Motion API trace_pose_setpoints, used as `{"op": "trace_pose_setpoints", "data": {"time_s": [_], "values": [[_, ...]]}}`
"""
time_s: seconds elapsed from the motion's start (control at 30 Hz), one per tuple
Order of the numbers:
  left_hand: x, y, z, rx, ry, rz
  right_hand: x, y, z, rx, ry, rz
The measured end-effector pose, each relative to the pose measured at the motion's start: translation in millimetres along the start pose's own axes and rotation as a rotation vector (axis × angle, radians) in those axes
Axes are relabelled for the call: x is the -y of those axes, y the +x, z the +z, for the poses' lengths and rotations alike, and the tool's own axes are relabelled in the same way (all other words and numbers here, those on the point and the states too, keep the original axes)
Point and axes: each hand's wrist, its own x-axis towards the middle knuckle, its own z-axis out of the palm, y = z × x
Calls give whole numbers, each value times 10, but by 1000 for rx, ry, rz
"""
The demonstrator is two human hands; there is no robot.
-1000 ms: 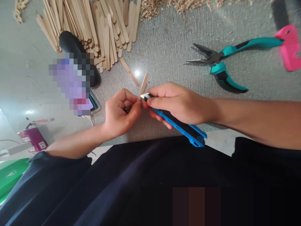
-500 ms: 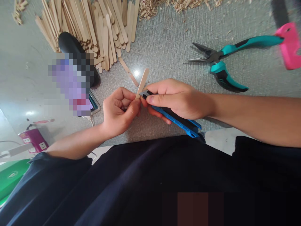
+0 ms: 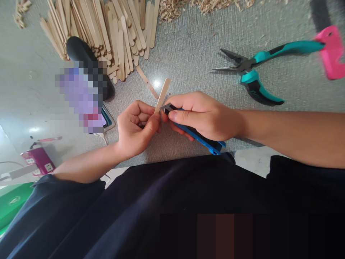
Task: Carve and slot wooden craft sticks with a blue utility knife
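Observation:
My left hand (image 3: 136, 127) is closed around the lower end of a wooden craft stick (image 3: 163, 94), which points up and away from me. My right hand (image 3: 203, 115) grips a blue utility knife (image 3: 201, 136), thumb along its top. The knife's tip rests against the stick just above my left thumb. Both hands hover over the grey mat (image 3: 188, 54), close to my body.
A pile of wooden sticks (image 3: 113, 28) lies at the top left, with wood shavings (image 3: 188, 7) beside it. Teal-handled pliers (image 3: 253, 68) and a pink object (image 3: 331, 50) lie at the right. A black object (image 3: 81, 54) and a blurred patch sit at the left.
The knife has tilted so less of its blue handle shows below my right hand. The stick has risen slightly in my left hand.

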Motion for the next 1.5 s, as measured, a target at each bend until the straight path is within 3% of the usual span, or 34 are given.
{"op": "trace_pose_setpoints", "data": {"time_s": [0.87,1.17,1.37,1.5], "values": [[-32,7,27,-16,-46,18,56,21,53,-91,-144,-4],[-4,1,18,-18,35,-14,71,14,67,-98,-149,-2],[3,14,17,-30,110,39,36,11,86,-139,-171,43],[6,5,23,-15,131,111,90,-40,146,-166,-154,152]]}}
